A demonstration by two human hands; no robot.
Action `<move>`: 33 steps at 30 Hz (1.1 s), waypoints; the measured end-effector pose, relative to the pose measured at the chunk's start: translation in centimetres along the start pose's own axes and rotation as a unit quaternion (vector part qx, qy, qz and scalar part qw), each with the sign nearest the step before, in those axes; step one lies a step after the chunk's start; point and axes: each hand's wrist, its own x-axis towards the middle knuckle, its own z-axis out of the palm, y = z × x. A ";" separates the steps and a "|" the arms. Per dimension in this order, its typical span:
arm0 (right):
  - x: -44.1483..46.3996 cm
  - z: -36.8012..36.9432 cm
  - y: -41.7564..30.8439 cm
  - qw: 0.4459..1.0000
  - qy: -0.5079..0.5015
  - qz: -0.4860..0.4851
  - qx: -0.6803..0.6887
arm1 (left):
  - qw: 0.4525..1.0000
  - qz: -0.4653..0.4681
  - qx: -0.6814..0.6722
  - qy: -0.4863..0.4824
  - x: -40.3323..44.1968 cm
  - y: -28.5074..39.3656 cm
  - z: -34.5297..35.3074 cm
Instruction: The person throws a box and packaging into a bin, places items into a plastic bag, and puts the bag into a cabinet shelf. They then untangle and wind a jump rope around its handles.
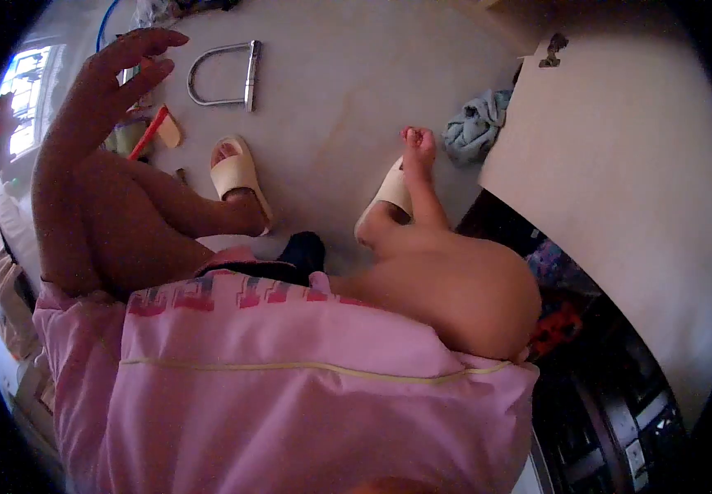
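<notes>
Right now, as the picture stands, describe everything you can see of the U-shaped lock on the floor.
The U-shaped lock looks like shiny, silver-coloured metal. It has a curved bow and a straight bar, with both ends of the bow meeting the bar, so it appears closed. It lies on the grey floor, its bend towards the left hand. No hand touches it. No keyhole can be made out.

Garment (pixel 307 412): pink, with thin yellow line and band of red and blue-grey blocks. Slippers (pixel 234 177): cream. U-shaped lock (pixel 251 78): silver. Floor (pixel 323 90): grey. Cloth (pixel 475 128), floor's right edge: apparently grey-green, shadowed. Panel (pixel 611 140): pale beige.
</notes>
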 end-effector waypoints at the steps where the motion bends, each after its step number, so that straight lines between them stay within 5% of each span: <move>1: -0.3 -0.4 -0.1 0.990 0.021 0.046 0.132 | 1.000 0.013 0.019 0.006 -0.2 0.2 0.1; 4: -0.9 -1.1 -2.1 0.960 -0.005 0.150 0.236 | 1.000 0.008 0.007 0.008 -0.4 0.0 0.1; 10: -1.1 -0.9 -11.5 0.901 -0.148 0.099 0.396 | 0.998 0.050 -0.006 0.023 -0.1 -0.5 0.3; 19: -3.0 0.0 -31.6 0.912 -0.380 -0.073 0.138 | 0.989 0.128 -0.047 0.049 -1.3 1.1 0.5; 26: -7.8 3.6 -41.9 0.908 -0.408 -0.014 0.092 | 0.978 0.170 -0.089 0.086 -2.0 1.5 0.4; 32: -11.7 7.3 -43.8 0.912 -0.406 -0.013 0.067 | 0.883 0.184 -0.377 0.210 -3.9 5.6 -0.5; 33: -12.2 7.9 -43.8 0.912 -0.405 -0.018 0.063 | 0.888 0.207 -0.343 0.225 -4.1 5.7 -0.7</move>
